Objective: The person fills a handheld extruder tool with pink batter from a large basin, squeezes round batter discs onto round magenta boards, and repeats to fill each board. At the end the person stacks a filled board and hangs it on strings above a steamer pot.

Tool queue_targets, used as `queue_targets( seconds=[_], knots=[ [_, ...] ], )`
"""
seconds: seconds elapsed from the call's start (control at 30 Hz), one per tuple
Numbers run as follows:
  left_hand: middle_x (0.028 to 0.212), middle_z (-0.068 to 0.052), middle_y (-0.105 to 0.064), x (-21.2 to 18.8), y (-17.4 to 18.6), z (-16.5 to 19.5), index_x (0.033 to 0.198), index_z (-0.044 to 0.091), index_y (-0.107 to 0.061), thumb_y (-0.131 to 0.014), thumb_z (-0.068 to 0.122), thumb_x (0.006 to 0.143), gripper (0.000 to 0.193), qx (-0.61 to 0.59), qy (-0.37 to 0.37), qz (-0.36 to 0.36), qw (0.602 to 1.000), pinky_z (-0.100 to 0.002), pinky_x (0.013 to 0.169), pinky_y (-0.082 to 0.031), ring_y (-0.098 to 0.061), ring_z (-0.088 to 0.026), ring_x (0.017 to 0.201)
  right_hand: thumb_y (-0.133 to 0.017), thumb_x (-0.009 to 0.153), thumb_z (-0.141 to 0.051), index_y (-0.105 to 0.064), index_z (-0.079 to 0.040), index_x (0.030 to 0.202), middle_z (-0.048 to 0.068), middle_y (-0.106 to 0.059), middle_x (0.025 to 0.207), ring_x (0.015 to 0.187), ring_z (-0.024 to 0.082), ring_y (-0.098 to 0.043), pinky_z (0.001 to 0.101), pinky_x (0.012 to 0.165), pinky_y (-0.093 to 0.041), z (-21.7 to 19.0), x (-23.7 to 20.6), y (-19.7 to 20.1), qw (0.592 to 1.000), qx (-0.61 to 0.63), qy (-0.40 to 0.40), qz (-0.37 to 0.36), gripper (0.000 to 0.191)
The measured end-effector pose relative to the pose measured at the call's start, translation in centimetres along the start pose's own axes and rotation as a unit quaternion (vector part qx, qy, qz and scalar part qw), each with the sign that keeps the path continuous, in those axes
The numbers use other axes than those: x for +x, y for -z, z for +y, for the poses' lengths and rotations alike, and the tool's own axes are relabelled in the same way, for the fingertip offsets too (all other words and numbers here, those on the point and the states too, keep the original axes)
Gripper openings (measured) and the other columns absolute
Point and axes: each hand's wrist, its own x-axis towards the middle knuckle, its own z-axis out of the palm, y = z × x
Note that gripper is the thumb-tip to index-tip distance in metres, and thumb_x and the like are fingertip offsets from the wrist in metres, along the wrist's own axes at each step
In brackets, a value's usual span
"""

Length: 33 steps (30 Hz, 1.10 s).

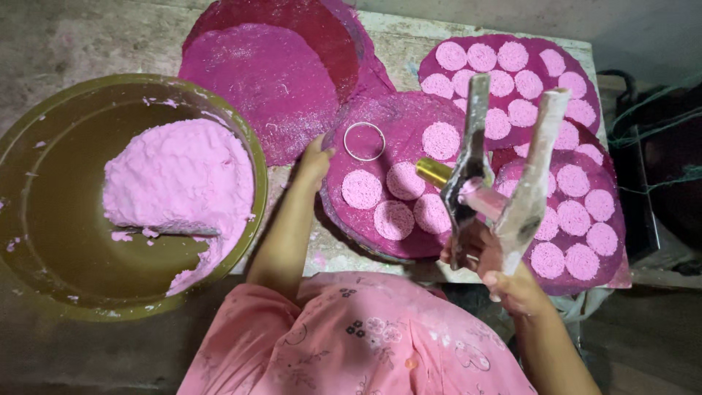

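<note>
My right hand [491,257] grips a two-handled metal press [488,184] with a brass nozzle, held above a round magenta tray [369,124]. That tray carries several small pink lacy discs [404,180] and a loose metal ring [364,141]. My left hand [316,159] rests on the tray's left edge, fingers on its rim. A large olive bowl [44,219] at the left holds a mound of pink dough [179,179].
Two more magenta trays [585,146] at the right are filled with pink discs. Bare magenta trays [270,77] are stacked at the back. All sit on a worn pale table [398,40]. Dark objects and cords lie at the far right.
</note>
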Motion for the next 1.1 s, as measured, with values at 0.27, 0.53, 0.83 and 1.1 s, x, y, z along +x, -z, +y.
queue_targets(
  seconds=[0.27,0.53,0.83,1.1],
  knots=[
    [0.141,-0.018,-0.047,-11.0,-1.2,-3.9,0.147,0.003,-0.044,-0.071,0.011,0.085,0.068,0.194,-0.158,0.133,0.959,-0.050,0.113,-0.036,-0.047,-0.037,0.132,-0.082,0.073,-0.045,-0.035,-0.001,0.151,0.019,-0.055,0.128,0.118,0.033,-0.059,0.0516,0.103,-0.048,0.4,0.7,-0.4,1.000,0.020,0.006,0.017,0.101],
    [0.156,-0.017,-0.036,-13.1,-0.5,-3.5,0.122,0.017,-0.073,-0.071,0.007,0.081,0.042,0.472,-0.272,-0.013,0.839,-0.069,0.118,-0.015,-0.026,-0.044,0.147,-0.080,0.076,-0.047,-0.038,0.001,0.150,0.021,-0.056,0.130,0.121,0.034,-0.059,0.0507,0.106,-0.047,0.8,1.8,-0.6,0.999,0.017,-0.034,0.016,0.097],
    [0.163,-0.024,-0.028,-12.1,-0.9,-2.5,0.155,0.001,-0.040,-0.070,0.024,0.092,0.074,0.416,-0.304,0.012,0.857,-0.068,0.121,-0.011,-0.027,-0.040,0.151,-0.073,0.084,-0.064,-0.042,0.004,0.151,0.018,-0.056,0.129,0.112,0.028,-0.059,0.0423,0.094,-0.048,1.4,3.4,0.6,0.995,-0.029,-0.076,-0.062,0.100],
    [0.155,-0.019,-0.048,-4.3,-0.7,4.6,0.163,0.011,-0.036,-0.065,0.053,0.094,0.086,-0.578,-0.098,-0.463,0.664,-0.042,0.132,-0.028,-0.045,-0.030,0.149,-0.063,0.082,-0.081,-0.024,-0.009,0.152,0.020,-0.053,0.124,0.118,0.037,-0.064,0.0505,0.104,-0.050,0.5,7.2,-0.2,0.908,0.114,-0.351,-0.199,0.107]
  ],
)
